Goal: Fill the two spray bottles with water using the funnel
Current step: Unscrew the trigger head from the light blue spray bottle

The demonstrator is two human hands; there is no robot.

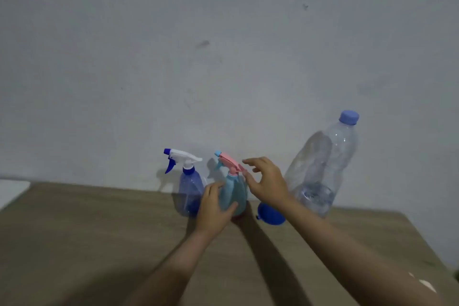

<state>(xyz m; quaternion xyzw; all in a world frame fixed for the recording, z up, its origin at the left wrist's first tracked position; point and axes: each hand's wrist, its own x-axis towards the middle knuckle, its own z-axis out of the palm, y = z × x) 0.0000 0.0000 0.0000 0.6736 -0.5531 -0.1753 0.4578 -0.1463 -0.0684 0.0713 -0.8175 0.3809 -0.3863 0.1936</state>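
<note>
Item: teal spray bottle (233,196), pink trigger head (229,164), upright on the wooden counter (99,243) near the wall, just beside the blue spray bottle (190,194).
Handling: thin plastic, probably light and empty, likely to tip; best steadied at the belly while the collar under the trigger is turned.
Left hand (214,208): wrapped around the bottle's lower body, thumb in front, forearm reaching in low.
Right hand (267,181): fingers spread, empty, hovering beside the trigger head; contact unclear.
Nearby: blue funnel (270,213) on the counter behind the right wrist; large capped water bottle (323,169) to the right.
</note>
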